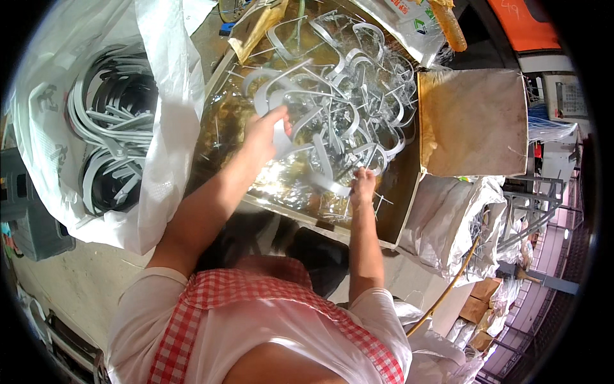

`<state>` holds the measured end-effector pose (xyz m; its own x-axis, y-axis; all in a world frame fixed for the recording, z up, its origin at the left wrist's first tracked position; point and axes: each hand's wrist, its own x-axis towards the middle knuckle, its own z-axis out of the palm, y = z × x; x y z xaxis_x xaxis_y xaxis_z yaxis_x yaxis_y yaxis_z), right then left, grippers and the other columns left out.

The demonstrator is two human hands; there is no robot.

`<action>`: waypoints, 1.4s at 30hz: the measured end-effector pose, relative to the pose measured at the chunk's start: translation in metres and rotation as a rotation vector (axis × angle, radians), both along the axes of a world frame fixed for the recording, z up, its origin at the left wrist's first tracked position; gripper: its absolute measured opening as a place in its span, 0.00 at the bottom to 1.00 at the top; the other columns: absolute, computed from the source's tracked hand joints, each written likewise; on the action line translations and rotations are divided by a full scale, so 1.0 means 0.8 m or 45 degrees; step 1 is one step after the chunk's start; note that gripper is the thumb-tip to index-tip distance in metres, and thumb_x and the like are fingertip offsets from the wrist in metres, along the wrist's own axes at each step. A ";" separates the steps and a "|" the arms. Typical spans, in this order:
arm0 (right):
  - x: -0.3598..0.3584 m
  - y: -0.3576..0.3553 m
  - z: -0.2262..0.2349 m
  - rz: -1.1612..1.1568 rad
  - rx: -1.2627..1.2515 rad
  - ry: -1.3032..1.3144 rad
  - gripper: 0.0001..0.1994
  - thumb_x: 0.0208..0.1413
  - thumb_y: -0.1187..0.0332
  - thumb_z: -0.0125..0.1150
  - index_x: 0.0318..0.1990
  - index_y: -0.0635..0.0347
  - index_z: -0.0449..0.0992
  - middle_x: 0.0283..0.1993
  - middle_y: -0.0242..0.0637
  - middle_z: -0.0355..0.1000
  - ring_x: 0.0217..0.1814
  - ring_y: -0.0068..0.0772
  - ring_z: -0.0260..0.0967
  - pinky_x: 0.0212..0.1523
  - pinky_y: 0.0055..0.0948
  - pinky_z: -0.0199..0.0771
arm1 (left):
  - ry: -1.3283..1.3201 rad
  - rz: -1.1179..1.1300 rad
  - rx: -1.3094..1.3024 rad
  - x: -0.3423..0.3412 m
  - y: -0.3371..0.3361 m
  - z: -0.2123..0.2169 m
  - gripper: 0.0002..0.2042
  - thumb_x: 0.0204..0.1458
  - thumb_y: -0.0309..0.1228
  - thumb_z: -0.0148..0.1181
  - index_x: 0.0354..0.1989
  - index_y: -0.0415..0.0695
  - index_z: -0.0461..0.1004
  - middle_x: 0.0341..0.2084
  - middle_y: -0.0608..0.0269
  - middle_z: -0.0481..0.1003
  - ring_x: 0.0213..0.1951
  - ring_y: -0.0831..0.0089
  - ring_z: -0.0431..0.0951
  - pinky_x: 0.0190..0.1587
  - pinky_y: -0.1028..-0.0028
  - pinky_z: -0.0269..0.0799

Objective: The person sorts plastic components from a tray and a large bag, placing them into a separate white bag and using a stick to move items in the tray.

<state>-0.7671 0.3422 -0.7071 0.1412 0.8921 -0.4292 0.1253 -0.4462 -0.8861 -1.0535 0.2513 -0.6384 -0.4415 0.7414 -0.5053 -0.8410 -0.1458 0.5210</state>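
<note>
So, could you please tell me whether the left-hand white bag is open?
Open: the white bag gapes at its mouth, showing curved grey strips inside.

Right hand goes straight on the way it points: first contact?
The right hand would likely meet the heaped grey strips just ahead; depth is unclear, so it might pass above some.

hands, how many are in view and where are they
2: the left hand is over the tray's left part, gripping a grey curved strip; the right hand is near its front right, among more strips. No others show.
</note>
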 end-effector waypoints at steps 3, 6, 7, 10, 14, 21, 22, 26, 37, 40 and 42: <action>-0.005 -0.005 -0.041 -0.234 -0.154 0.311 0.05 0.57 0.67 0.49 0.34 0.58 0.67 0.24 0.32 0.66 0.22 0.22 0.59 0.22 0.21 0.63 | -0.170 0.055 -0.039 0.021 0.010 0.015 0.06 0.44 0.26 0.59 0.28 0.38 0.71 0.19 0.61 0.71 0.19 0.72 0.70 0.23 0.74 0.66; -0.056 -0.024 0.002 -0.403 -0.396 0.509 0.06 0.59 0.69 0.44 0.33 0.58 0.68 0.24 0.32 0.66 0.23 0.23 0.62 0.24 0.21 0.66 | -0.208 0.124 0.062 0.019 0.004 0.005 0.09 0.45 0.26 0.60 0.34 0.39 0.69 0.24 0.62 0.71 0.25 0.73 0.71 0.29 0.72 0.70; -0.075 -0.033 0.017 -0.521 -0.504 0.591 0.06 0.58 0.70 0.44 0.32 0.58 0.68 0.23 0.32 0.66 0.24 0.23 0.63 0.24 0.21 0.67 | -0.005 0.018 0.032 0.025 0.004 0.008 0.09 0.45 0.25 0.59 0.34 0.39 0.69 0.24 0.62 0.71 0.25 0.73 0.71 0.31 0.72 0.70; -0.105 -0.054 0.015 -0.486 -0.552 0.762 0.05 0.57 0.71 0.46 0.32 0.59 0.68 0.24 0.32 0.66 0.27 0.23 0.64 0.24 0.21 0.69 | 0.342 -0.254 0.014 0.050 -0.001 0.008 0.10 0.44 0.23 0.56 0.37 0.38 0.70 0.25 0.62 0.71 0.28 0.72 0.71 0.35 0.73 0.69; -0.128 -0.080 -0.020 -0.591 -0.624 1.354 0.03 0.53 0.71 0.51 0.34 0.60 0.68 0.29 0.34 0.66 0.28 0.25 0.64 0.24 0.22 0.70 | -0.130 -0.184 0.122 0.049 0.004 0.020 0.04 0.48 0.28 0.52 0.30 0.41 0.68 0.23 0.62 0.69 0.27 0.71 0.70 0.34 0.72 0.68; -0.140 -0.074 -0.019 -0.576 -0.426 1.064 0.11 0.57 0.63 0.47 0.43 0.59 0.65 0.39 0.35 0.65 0.34 0.28 0.64 0.29 0.26 0.70 | 0.422 -0.191 -0.347 0.017 -0.004 0.035 0.08 0.49 0.33 0.53 0.27 0.42 0.67 0.18 0.64 0.69 0.20 0.76 0.68 0.23 0.76 0.64; -0.123 -0.065 -0.045 -0.503 -0.303 1.144 0.11 0.57 0.63 0.46 0.43 0.59 0.64 0.40 0.36 0.64 0.36 0.31 0.64 0.31 0.30 0.71 | 0.413 -0.316 -0.272 0.027 -0.001 0.038 0.08 0.49 0.32 0.55 0.30 0.41 0.68 0.20 0.63 0.70 0.21 0.77 0.69 0.24 0.76 0.65; -0.164 -0.080 -0.026 -0.508 -0.283 0.874 0.10 0.59 0.69 0.41 0.44 0.66 0.62 0.38 0.43 0.65 0.38 0.34 0.66 0.37 0.33 0.71 | 0.208 -0.508 0.243 0.033 -0.005 0.017 0.17 0.49 0.35 0.58 0.42 0.36 0.67 0.34 0.53 0.74 0.26 0.71 0.73 0.28 0.71 0.71; -0.108 -0.108 -0.125 0.380 -0.260 -0.253 0.21 0.56 0.52 0.45 0.46 0.62 0.64 0.44 0.44 0.66 0.45 0.34 0.65 0.43 0.36 0.65 | 0.135 -0.334 0.260 -0.027 -0.008 0.052 0.18 0.44 0.24 0.53 0.46 0.39 0.62 0.21 0.59 0.69 0.22 0.68 0.71 0.26 0.70 0.68; -0.138 -0.121 -0.131 0.222 -0.551 0.407 0.33 0.53 0.45 0.47 0.57 0.62 0.53 0.59 0.48 0.51 0.61 0.42 0.49 0.57 0.45 0.49 | 0.083 -0.229 0.334 -0.043 -0.012 0.044 0.14 0.47 0.27 0.50 0.45 0.42 0.64 0.20 0.63 0.65 0.21 0.71 0.65 0.27 0.70 0.62; -0.159 -0.128 -0.108 0.126 -0.627 0.668 0.39 0.52 0.42 0.47 0.62 0.62 0.47 0.65 0.49 0.43 0.67 0.46 0.40 0.63 0.49 0.39 | -0.207 -0.088 0.515 -0.050 -0.014 0.042 0.15 0.48 0.25 0.47 0.46 0.41 0.60 0.20 0.62 0.65 0.21 0.72 0.66 0.27 0.70 0.64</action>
<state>-0.8943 0.2399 -0.7938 -0.2649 0.5757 -0.7736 -0.2002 -0.8176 -0.5399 -1.0934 0.2402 -0.6052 -0.3227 0.9188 -0.2274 -0.9222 -0.2512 0.2939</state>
